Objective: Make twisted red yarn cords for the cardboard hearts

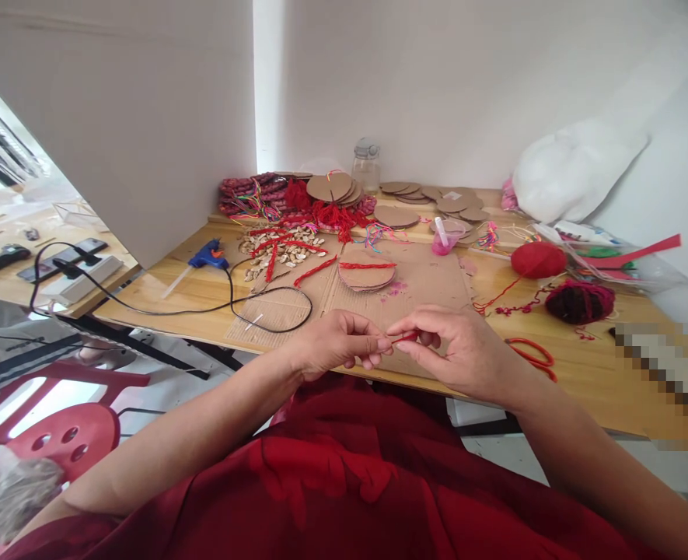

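Between my two hands a short piece of red yarn (405, 337) is stretched, above the front edge of the table. My left hand (344, 340) pinches one end of it between thumb and fingers. The other end sits in the closed fingers of my right hand (452, 342), partly hidden. Just beyond lies a cardboard sheet (425, 272) with pink stains. On it rests a small stack of cardboard discs (367, 276) with a twisted red yarn strip (368, 265) across the top. Another red yarn strip (316, 271) lies to its left.
A blue glue gun (208, 255) with a black cord lies left, beside a heap of pale shells (285, 250). Red-handled scissors (533, 358), a red yarn ball (538, 260) and a dark magenta yarn ball (580, 301) lie right. A glass jar (367, 163) stands behind cardboard discs (332, 188).
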Demonstrator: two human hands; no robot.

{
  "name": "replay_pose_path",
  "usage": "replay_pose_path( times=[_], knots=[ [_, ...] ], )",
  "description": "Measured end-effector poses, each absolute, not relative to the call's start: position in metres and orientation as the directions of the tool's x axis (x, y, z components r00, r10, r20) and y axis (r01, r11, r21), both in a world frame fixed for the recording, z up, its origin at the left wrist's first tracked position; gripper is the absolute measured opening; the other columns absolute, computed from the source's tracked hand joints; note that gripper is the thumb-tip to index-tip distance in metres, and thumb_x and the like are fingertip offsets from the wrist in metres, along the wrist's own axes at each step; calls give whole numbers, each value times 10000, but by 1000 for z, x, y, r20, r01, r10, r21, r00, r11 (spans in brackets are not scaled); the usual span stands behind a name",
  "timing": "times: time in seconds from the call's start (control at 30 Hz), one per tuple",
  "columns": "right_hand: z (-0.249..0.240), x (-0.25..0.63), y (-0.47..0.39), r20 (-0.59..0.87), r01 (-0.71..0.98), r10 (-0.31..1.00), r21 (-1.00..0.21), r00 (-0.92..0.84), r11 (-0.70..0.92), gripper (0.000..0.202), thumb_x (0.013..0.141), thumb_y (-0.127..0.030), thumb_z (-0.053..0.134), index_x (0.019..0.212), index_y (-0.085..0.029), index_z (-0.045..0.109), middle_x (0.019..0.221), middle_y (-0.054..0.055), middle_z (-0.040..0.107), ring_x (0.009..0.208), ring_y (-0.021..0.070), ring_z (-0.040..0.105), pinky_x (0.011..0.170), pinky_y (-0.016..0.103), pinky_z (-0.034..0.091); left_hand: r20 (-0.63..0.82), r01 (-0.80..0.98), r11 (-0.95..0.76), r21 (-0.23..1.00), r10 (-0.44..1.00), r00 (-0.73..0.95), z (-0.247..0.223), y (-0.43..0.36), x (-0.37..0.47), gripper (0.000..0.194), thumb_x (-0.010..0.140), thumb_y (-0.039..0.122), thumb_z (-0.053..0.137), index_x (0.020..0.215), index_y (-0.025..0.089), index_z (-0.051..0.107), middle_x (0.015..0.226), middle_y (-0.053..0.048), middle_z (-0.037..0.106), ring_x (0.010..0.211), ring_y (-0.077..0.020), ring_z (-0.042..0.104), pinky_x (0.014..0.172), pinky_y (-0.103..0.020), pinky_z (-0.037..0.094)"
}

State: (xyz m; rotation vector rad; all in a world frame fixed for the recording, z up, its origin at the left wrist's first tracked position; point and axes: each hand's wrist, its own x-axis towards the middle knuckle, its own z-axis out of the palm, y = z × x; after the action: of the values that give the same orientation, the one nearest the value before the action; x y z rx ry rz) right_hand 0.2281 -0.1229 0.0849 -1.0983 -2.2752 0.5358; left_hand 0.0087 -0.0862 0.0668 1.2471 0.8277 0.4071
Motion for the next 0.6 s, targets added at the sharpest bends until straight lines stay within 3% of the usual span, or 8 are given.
replay_pose_path(
  times=[0.27, 0.6],
  knots=[
    [87, 231, -124, 313, 578, 813, -581, -491, 573, 100, 912, -159, 604, 903, -214, 687, 834, -19, 665, 736, 101, 587, 674, 223, 424, -324, 172, 283, 943, 681, 657, 67, -86, 8, 365, 763, 489, 754, 835, 132, 725, 722, -34, 666, 597, -80, 551, 476, -198, 263],
    [100, 240, -123, 354, 577, 808, -570, -471, 586, 77, 912, -158, 606, 886, -211, 657, 805, -18, 643, 691, 113, 553, 644, 249, 413, -205, 136, 156, 978, 820, 534, 66, -82, 4, 463, 834, 587, 645, 751, 139, 723, 545, -2, 563, 479, -65, 408, 461, -220, 227]
  ],
)
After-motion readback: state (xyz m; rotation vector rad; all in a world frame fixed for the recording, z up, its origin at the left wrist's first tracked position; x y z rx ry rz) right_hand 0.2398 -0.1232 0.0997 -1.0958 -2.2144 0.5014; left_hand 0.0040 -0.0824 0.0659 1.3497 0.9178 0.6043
